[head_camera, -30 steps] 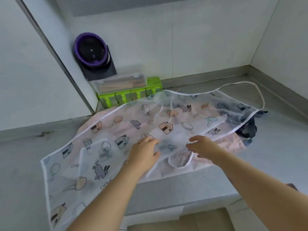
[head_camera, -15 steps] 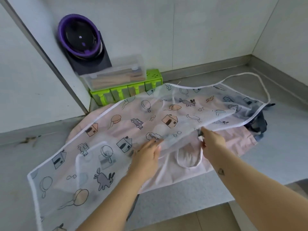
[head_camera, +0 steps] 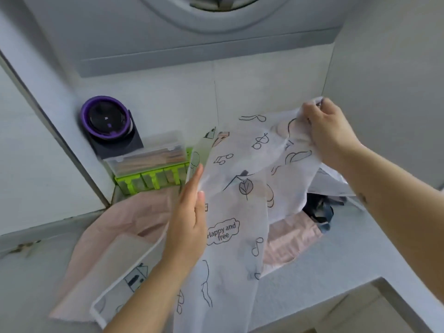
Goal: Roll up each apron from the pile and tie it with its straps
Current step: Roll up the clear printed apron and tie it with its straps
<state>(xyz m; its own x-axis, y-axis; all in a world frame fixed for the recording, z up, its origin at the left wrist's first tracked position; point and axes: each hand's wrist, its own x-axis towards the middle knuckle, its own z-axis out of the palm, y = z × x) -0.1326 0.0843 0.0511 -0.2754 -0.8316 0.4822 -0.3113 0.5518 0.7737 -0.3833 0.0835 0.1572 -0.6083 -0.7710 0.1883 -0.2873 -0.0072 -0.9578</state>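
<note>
The grey counter has free surface at the near right, up to its front edge. The sheer white apron with printed drawings hangs lifted over the pink cloth apron. The 2 hands are apart: the right hand grips its top edge at the far right, and the left hand touches its left edge with straight fingers.

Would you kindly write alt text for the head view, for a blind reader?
A person's right hand holds up a corner of a sheer white printed apron above a countertop, the flat left hand touching its edge; a pink apron lies beneath.
</note>
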